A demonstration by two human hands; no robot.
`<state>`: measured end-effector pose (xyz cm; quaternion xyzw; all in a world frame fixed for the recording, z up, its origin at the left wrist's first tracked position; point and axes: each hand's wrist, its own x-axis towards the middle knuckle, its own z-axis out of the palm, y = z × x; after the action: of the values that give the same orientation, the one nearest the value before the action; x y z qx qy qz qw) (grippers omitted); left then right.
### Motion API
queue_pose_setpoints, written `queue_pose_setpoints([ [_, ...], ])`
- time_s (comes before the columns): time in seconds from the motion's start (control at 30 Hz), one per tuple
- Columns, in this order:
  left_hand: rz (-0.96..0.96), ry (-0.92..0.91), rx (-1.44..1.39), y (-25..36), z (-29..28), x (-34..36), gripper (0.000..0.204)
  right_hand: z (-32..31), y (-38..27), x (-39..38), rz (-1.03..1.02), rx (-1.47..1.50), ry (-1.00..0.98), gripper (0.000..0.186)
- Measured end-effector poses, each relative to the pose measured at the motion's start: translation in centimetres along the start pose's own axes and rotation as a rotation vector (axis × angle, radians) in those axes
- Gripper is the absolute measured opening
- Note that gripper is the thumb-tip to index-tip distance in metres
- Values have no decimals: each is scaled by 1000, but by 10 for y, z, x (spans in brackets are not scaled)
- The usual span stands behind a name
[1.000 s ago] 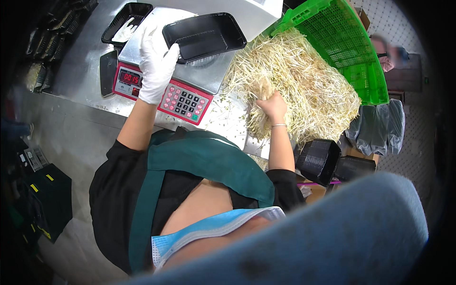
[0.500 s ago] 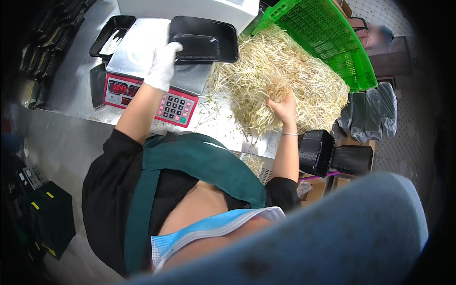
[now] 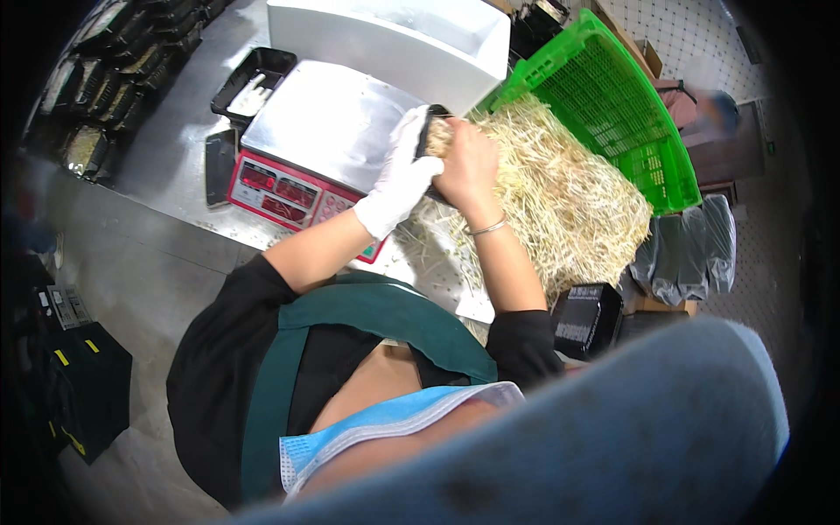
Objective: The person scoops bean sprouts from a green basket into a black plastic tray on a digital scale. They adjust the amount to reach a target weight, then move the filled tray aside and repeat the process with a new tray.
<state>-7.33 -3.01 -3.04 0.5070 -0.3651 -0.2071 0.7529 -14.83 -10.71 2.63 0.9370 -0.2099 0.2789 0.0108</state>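
Note:
My left hand (image 3: 401, 179), in a white glove, grips a black plastic tray (image 3: 426, 150) tilted on its side at the right edge of the scale. Bare, with a bracelet at the wrist, my right hand (image 3: 470, 166) presses a clump of bean sprouts (image 3: 439, 136) into that tray; its fingers are partly hidden. A large heap of bean sprouts (image 3: 569, 197) lies to the right of both hands. The scale (image 3: 324, 114) has a bare silver pan and a red front panel with a lit display and keys.
A green crate (image 3: 604, 96) lies tipped behind the heap. Behind the scale stands a white box (image 3: 394, 44). Left of it are a small black tray (image 3: 254, 87) with a white glove and a phone (image 3: 221, 166). Filled trays (image 3: 109, 79) are stacked far left; empty black trays (image 3: 591, 319) stand right.
My left hand has brought the tray from over the scale to the right and tilted it. My right hand has carried sprouts from the heap up and left into the tray.

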Motion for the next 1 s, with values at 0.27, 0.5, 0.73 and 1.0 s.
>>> queue_pose_setpoints([
  [0.27, -88, -111, 612, -16, -106, 46, 74, 60, -62, 22, 34, -2, -157, 48],
  [0.5, 144, -531, 725, 32, -69, 48, 90, 13, -10, 37, -242, -13, -584, 76],
  [0.73, 249, -631, 1117, 21, -61, 44, 89, -19, 24, 1, 47, -139, -717, 60],
  [1.0, 141, -631, 1114, 32, -57, 44, 94, -7, 26, -14, 195, 20, -542, 66],
])
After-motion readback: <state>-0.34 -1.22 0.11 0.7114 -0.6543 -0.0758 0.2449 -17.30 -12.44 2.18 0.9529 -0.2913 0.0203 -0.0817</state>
